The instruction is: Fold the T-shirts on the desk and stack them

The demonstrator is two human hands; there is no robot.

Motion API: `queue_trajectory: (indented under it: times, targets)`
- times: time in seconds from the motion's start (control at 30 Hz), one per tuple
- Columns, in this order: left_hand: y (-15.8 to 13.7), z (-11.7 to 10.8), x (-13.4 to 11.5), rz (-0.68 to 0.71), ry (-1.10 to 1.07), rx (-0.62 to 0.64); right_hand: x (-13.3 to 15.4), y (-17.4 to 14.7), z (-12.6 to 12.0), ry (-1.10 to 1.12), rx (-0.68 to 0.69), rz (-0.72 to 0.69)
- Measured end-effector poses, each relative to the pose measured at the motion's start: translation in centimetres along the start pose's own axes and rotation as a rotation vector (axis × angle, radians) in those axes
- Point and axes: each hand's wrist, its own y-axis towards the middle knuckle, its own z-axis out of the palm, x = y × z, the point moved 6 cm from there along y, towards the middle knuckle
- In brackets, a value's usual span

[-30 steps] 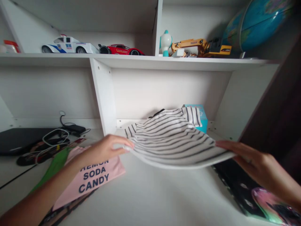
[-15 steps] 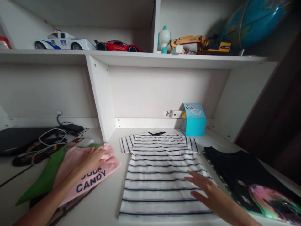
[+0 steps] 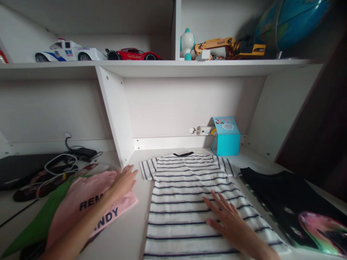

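Observation:
A white T-shirt with dark stripes [image 3: 184, 206] lies spread on the white desk, collar toward the back. My right hand [image 3: 226, 218] is over its lower right part, fingers spread and holding nothing; whether the palm presses on the cloth I cannot tell. My left hand [image 3: 126, 180] is at the far right edge of a pink shirt [image 3: 67, 206] with dark lettering, its fingers stretched out. The pink shirt lies on a green garment [image 3: 29, 231], with darker cloth beneath. To the right lies a black shirt [image 3: 282, 195] with a colourful print.
A blue desk calendar [image 3: 227, 142] stands behind the striped shirt by a power socket [image 3: 204, 130]. Cables [image 3: 58, 162] and a black laptop-like thing [image 3: 18, 168] lie at left. Toy cars, a toy excavator [image 3: 233, 48] and a globe [image 3: 290, 25] sit on the shelf above.
My left hand has slid right and away across the pink shirt, uncovering more lettering. My right hand has moved slightly left over the striped shirt, fingers spreading wider. The view has shifted a little.

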Motion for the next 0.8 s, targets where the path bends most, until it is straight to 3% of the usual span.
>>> queue_trajectory:
  times: [0.1,0.2,0.33,0.43,0.53,0.63,0.7,0.8]
  targets:
    - [2.3,2.2,-6.4,0.205,-0.082,0.019,1.1,0.0,1.6,-0.07,-0.021,-0.026]
    - [4.1,4.5,-9.1,0.275,-0.183,0.157,1.3,-0.8,1.8,-0.093,-0.038,-0.076]
    - [5.5,6.5,-6.4,0.207,-0.169,0.414,0.2,-2.0,1.4,-0.099,-0.051,-0.17]
    - [6.8,6.3,-2.3,0.103,-0.146,0.472,0.4,-2.0,1.0,-0.091,-0.059,-0.196]
    - [9.0,5.4,0.7,-0.062,-0.12,0.342,3.1,-0.5,0.6,-0.056,-0.055,-0.189]
    - [11.1,5.3,0.6,-0.08,-0.144,0.152,6.9,1.4,0.6,-0.019,-0.038,-0.237]
    - [12.0,6.3,-0.4,-0.041,-0.167,0.144,8.6,2.3,1.1,-0.027,-0.05,-0.282]
    - [12.6,8.4,-1.1,-0.008,-0.157,0.234,9.2,2.1,2.3,-0.099,-0.161,-0.327]
